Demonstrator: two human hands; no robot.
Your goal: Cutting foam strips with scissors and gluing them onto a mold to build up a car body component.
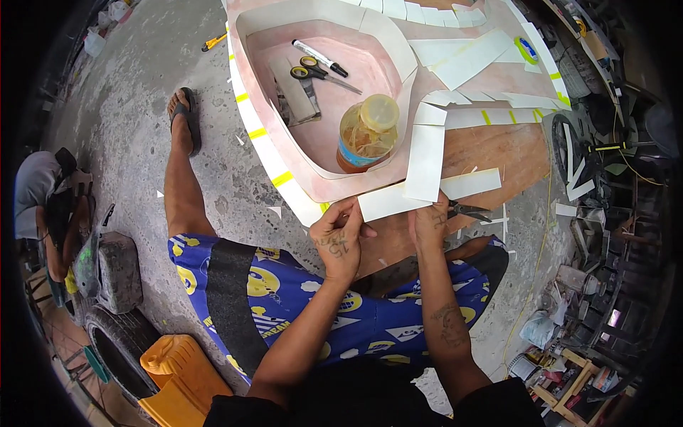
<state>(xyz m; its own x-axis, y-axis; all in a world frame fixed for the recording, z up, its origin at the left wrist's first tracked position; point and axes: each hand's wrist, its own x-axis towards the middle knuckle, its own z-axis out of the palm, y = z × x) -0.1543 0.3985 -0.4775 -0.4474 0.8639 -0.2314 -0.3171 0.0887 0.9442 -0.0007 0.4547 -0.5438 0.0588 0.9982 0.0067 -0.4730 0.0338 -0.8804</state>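
A white strip lies along the near edge of a pinkish moulded piece. My left hand pinches the strip's left end between thumb and fingers. At its right end my right hand is closed at the strip's lower edge, its fingertips partly hidden. Just right of that hand a dark two-pronged tool sticks out; I cannot tell whether it is held. Another white strip runs up from the right end. In the moulded recess are black-and-yellow scissors, a marker and a plastic jar of amber contents.
White strips with yellow tape line the outer rim. A brown wooden panel shows at right. A yellow cutter lies on the concrete floor. An orange container and tyre stand lower left. Another person sits far left.
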